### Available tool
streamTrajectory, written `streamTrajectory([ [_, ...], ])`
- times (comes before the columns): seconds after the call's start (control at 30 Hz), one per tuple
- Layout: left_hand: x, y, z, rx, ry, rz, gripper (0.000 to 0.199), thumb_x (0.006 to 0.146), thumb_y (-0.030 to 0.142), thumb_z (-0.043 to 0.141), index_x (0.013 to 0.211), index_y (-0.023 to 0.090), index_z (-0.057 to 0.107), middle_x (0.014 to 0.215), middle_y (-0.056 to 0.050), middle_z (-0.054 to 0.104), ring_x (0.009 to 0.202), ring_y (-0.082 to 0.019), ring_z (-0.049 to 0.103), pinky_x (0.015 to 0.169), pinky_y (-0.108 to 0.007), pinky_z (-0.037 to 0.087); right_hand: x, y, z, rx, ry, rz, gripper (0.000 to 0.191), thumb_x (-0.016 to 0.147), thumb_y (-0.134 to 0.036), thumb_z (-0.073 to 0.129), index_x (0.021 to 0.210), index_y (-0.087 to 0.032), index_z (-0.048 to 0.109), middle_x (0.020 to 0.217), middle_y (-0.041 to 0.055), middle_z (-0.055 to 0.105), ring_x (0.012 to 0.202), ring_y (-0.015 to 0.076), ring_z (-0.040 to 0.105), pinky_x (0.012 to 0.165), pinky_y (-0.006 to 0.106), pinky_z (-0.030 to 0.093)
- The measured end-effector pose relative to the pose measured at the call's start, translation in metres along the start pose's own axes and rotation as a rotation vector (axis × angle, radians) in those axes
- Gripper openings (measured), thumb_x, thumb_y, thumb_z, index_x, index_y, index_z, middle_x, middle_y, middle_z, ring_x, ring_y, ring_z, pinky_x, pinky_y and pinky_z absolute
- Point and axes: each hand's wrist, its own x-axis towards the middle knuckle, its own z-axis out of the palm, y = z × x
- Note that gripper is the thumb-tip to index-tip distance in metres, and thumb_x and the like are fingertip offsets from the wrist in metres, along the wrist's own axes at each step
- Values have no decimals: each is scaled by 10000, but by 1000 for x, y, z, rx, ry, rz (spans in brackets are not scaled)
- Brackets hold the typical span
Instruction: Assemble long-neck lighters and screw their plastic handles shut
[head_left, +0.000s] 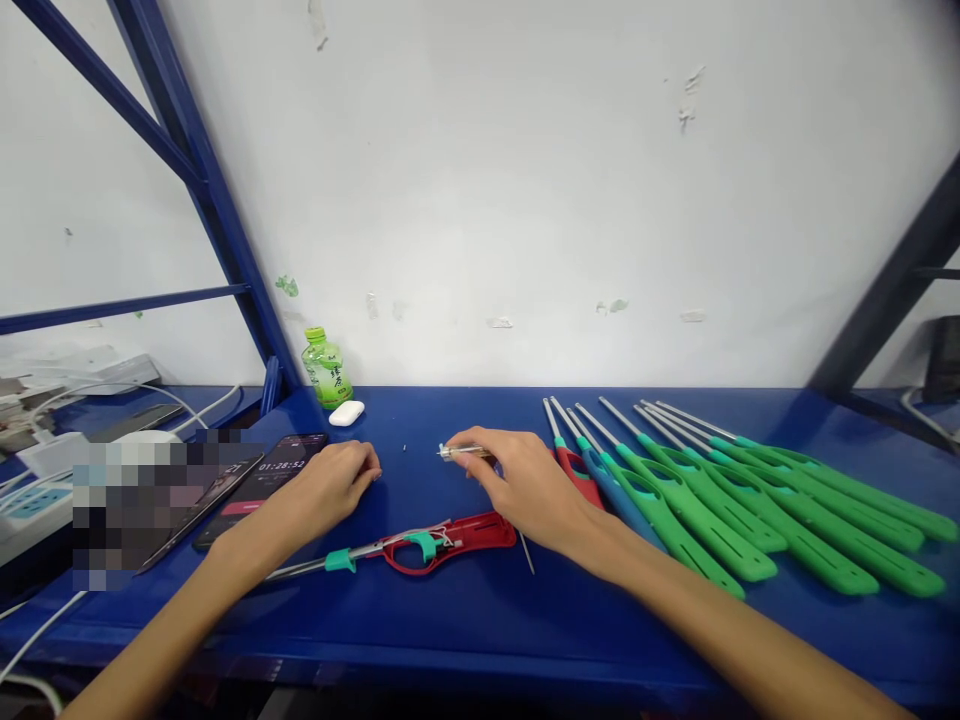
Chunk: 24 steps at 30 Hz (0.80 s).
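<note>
My right hand pinches a small clear-amber lighter fuel tank with a metal valve at its left end, just above the table. My left hand rests beside the phone, fingers curled in; nothing shows in them. Between and below my hands lies an opened long-reach lighter, its red half-shell exposing a teal trigger, thin wires and a metal tube. A thin metal rod lies at the shell's right end, partly hidden by my right hand. A tiny pale piece sits on the table between my hands.
Several green long lighters lie fanned out at the right, beside a blue one and a red one. At left are phones, a power strip and cables. A green bottle and white earbud case stand behind.
</note>
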Motion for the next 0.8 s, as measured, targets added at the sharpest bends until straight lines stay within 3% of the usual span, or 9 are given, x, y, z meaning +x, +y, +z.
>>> streamTrajectory([
  [0.3,-7,60,-27,-173,5,-51,282,960,466,500,870,231,625,664,-11,717,628,-211,698,588,-290,470,0,-3,-2,48,-9,37,161,1021,-236,629,1105,-241,766,904,-6,809,762,160,725,711,290,493],
  [0.47,-3,91,-26,-539,182,-129,240,841,439,687,822,203,646,632,-7,707,538,-171,645,532,-266,456,0,-2,-1,100,14,-2,161,1026,-245,617,1103,-236,758,966,2,806,834,163,731,755,298,520],
  [0.6,0,100,-25,-689,255,-154,364,826,464,692,1021,157,690,765,-54,766,579,-179,671,520,-273,499,0,-3,-2,150,58,-43,169,1028,-246,612,1115,-229,755,1050,20,791,936,167,734,859,315,553],
  [0.8,-1,96,-28,-849,310,-179,364,815,484,776,960,152,749,838,-77,795,626,-165,676,605,-274,535,2,-9,-6,151,148,-70,156,991,-226,660,1097,-233,774,1054,6,804,957,168,743,892,324,571],
])
